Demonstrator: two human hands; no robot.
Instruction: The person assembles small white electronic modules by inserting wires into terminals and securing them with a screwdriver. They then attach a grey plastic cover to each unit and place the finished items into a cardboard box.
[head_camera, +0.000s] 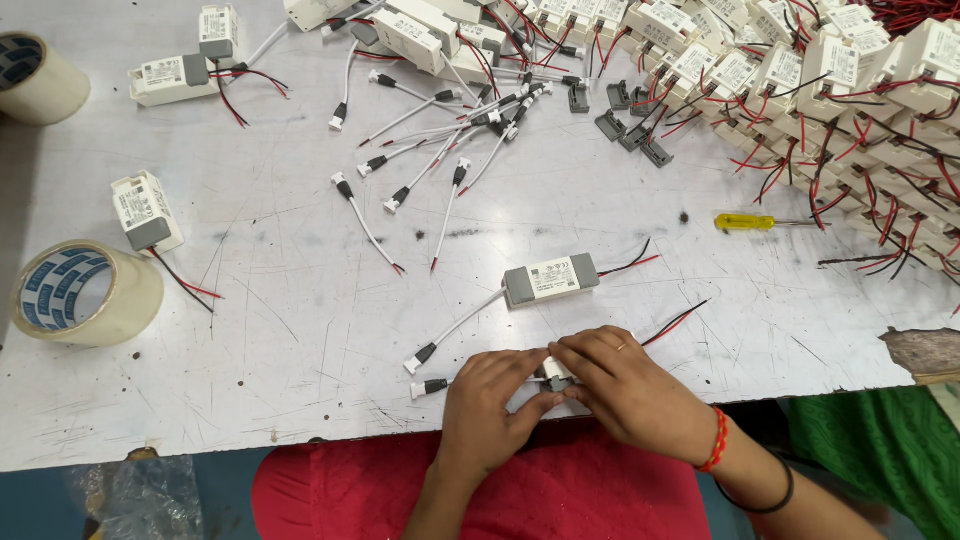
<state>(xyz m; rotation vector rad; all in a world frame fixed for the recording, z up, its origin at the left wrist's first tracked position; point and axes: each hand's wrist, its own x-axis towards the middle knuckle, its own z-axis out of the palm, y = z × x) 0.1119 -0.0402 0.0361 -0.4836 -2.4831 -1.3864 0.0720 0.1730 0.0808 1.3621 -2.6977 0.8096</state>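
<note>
Both hands meet at the near edge of the bench (250, 330), a scuffed, scratched white sheet. The left hand (490, 405) and the right hand (620, 385) are closed together around a small white plastic driver box (553, 374); the fingers cover most of it, so its exact shape is hard to tell. A thin white lead ending in a black-and-white plug (432, 387) runs out of it toward the left, and a red-and-black wire pair (675, 322) comes out on the right.

Just beyond the hands lies a second driver box (551, 279), a flat white rectangle with grey end caps, tilted a little, with its own white lead and red-black wires. Further toward the middle of the bench, loose white leads with plugs (430, 170) lie fanned out. A yellow-handled screwdriver (745, 222) rests to the right of centre, near a large heap of white driver boxes (850, 90) tangled in red and black wire at the far right corner. Small grey caps (625, 125) sit beside that heap.

Along the left edge stand two rolls of clear tape (85, 292), with a single box (145, 212) between them
</note>
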